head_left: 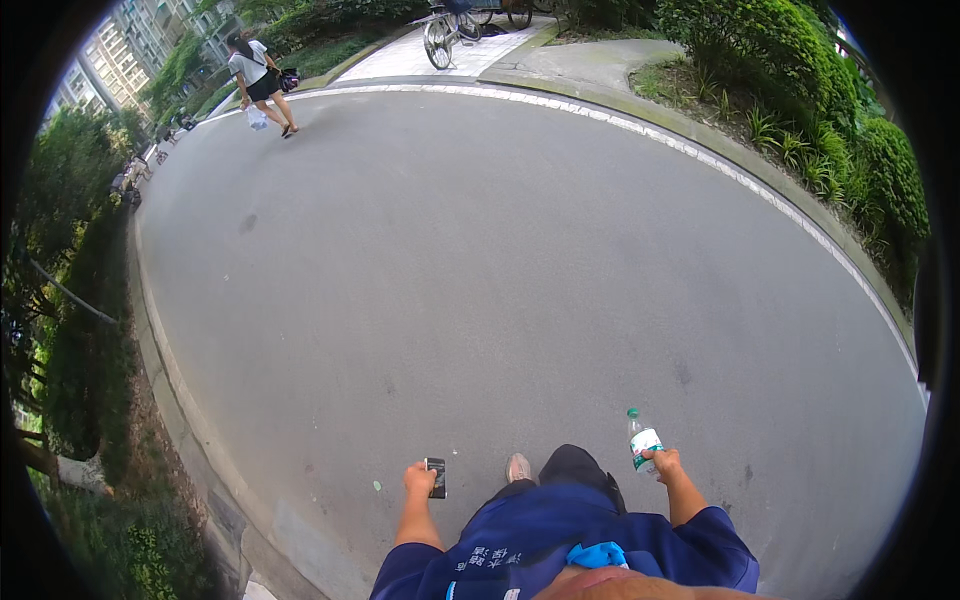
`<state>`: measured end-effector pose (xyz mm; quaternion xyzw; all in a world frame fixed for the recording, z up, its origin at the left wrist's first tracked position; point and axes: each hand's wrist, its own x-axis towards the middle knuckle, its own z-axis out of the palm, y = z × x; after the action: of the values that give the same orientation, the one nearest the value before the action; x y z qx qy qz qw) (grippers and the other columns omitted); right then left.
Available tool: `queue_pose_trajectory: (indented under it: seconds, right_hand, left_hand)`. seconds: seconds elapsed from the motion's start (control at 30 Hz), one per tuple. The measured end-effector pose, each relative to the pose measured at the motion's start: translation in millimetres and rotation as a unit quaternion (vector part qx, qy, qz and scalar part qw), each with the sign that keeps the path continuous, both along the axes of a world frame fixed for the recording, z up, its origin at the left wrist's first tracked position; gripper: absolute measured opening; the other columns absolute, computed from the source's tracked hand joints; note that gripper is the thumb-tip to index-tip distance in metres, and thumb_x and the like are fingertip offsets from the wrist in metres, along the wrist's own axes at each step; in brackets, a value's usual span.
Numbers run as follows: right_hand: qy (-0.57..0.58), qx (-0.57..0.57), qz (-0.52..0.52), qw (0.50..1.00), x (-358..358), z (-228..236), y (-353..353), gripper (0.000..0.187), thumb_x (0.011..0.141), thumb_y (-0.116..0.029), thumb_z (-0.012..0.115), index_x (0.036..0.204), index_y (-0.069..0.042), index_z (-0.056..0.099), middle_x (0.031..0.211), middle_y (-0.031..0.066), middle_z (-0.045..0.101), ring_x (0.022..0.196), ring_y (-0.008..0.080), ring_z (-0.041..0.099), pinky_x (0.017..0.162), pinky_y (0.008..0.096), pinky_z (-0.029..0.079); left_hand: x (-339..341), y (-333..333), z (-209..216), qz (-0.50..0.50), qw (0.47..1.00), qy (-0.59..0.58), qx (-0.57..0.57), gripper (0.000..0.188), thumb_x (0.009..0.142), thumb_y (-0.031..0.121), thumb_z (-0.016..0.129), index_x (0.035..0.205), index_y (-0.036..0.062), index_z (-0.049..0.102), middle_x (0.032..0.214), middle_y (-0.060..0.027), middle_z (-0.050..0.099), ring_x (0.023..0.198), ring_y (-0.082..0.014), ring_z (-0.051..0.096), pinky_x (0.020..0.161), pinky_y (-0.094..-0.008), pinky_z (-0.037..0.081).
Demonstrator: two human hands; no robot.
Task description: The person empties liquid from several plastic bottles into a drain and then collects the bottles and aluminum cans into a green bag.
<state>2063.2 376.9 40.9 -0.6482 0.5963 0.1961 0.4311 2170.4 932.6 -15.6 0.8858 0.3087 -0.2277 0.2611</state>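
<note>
My left hand (418,479) is closed on a dark, flat, phone-sized rectangular thing (437,478), held out to the left of my body. In my right hand (663,461) is a clear plastic bottle (645,440) with a green cap and a white and green label. The fingers wrap round its lower part, and the cap points up and away from me. Both arms hang beside my dark blue shirt. One light-coloured shoe (517,467) shows between the hands, on the grey road (500,300).
A person (262,82) in a white top and dark shorts walks at the far left, carrying bags. Bicycles (440,40) stand on pale paving at the far side. A curb (165,360) with shrubs runs along the left; bushes (770,60) line the right.
</note>
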Motion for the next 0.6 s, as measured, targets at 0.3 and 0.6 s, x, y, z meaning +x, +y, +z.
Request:
queue_pose_trajectory:
  seconds: [0.3,0.6]
  right_hand:
    - [-0.029,0.048,-0.127,0.990,273.2,-4.4,-21.7,0.050,0.064,-0.015,0.078,0.104,0.007,0.057,0.096,0.0197,0.062,0.080,0.0320,0.062,0.067,0.0481,0.047]
    - [-0.182,0.200,0.032,0.962,692.9,37.3,14.1,0.047,0.072,-0.023,0.073,0.111,-0.004,0.055,0.097,0.0087,0.063,0.085,0.0220,0.061,0.068,0.0399,0.048]
  left_hand:
    - [411.6,-132.6,4.4,-0.093,0.947,-0.186,-0.244,0.029,0.075,0.004,0.067,0.104,0.0039,0.062,0.088,-0.0092,0.068,0.072,-0.0170,0.065,0.066,-0.0317,0.052]
    - [560.2,-26.7,17.0,0.229,0.963,-0.133,-0.056,0.030,0.067,-0.003,0.067,0.095,0.0034,0.064,0.080,-0.0087,0.067,0.066,-0.0202,0.064,0.060,-0.0316,0.053]
